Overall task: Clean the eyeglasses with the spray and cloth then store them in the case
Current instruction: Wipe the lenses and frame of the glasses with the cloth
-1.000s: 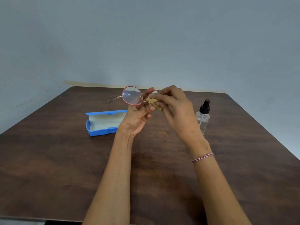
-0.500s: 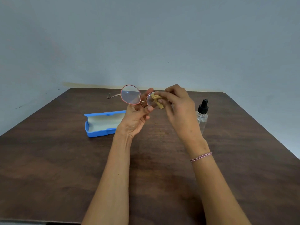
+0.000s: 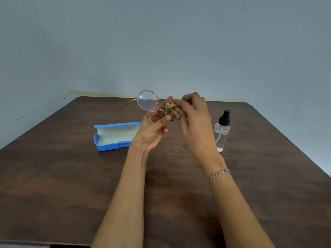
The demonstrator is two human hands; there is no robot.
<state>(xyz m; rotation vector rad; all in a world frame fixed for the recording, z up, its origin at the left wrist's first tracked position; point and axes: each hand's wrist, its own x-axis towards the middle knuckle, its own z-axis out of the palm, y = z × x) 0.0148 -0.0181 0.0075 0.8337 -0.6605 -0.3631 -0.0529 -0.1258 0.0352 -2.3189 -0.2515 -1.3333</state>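
Currently mid-wipe. My left hand (image 3: 152, 130) has its fingers (image 3: 165, 119) clenched on the round red-rimmed metal eyeglasses (image 3: 148, 101) near the bridge, holding them up above the dark wooden surface (image 3: 62, 176). My right hand (image 3: 194, 119) pinches a small crumpled tan cloth (image 3: 172, 110) against the right lens; the left lens is uncovered and catches a glare spot. The clear spray bottle with black pump top (image 3: 222, 131) stands upright on the surface just right of my right wrist, untouched. The blue hard case (image 3: 114, 136) lies open to the left, pale lining showing, nothing visible inside. My read: spraying likely done, wiping in progress. Left: finish the lenses, put the cloth down, fold the temples, seat the glasses in the case, close the lid.
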